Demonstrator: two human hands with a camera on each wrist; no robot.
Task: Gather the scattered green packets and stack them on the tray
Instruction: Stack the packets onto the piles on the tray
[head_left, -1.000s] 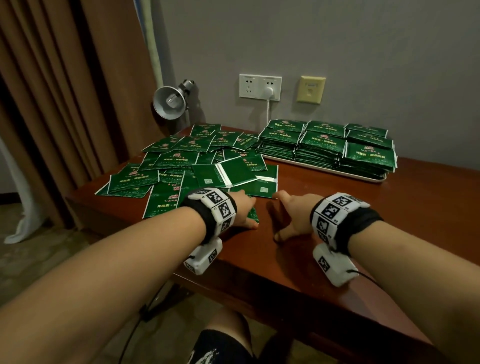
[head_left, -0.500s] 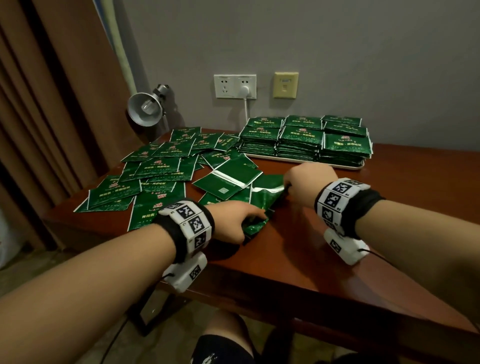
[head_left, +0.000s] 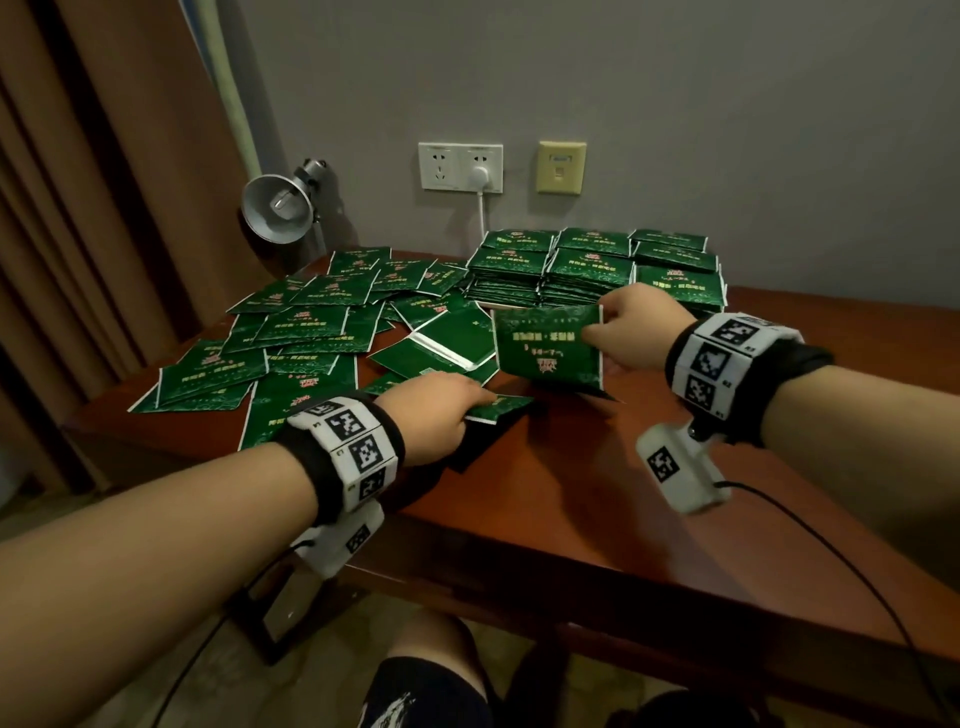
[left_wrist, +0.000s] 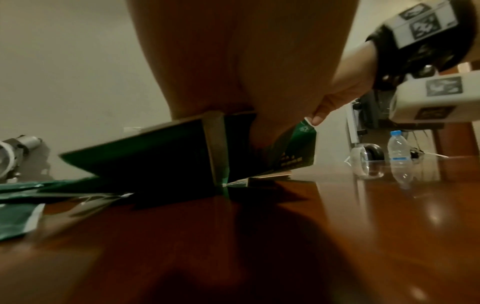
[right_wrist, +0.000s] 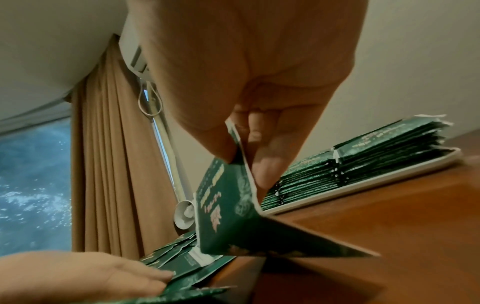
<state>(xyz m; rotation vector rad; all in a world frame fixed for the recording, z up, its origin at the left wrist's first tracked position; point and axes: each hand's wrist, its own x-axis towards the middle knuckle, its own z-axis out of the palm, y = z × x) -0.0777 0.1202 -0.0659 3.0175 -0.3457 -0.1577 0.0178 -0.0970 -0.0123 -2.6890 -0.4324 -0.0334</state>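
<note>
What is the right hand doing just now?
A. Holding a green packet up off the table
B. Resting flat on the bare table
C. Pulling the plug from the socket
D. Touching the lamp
A: the right hand pinches one edge of a packet lifted above the table, in front of the stacks on the tray.

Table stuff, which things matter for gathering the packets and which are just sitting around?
Job:
- scattered packets
- lifted packet, pinched by right hand
- packet under left hand
- tray with stacks

Bystanders:
- lamp
- wall socket
- water bottle
</note>
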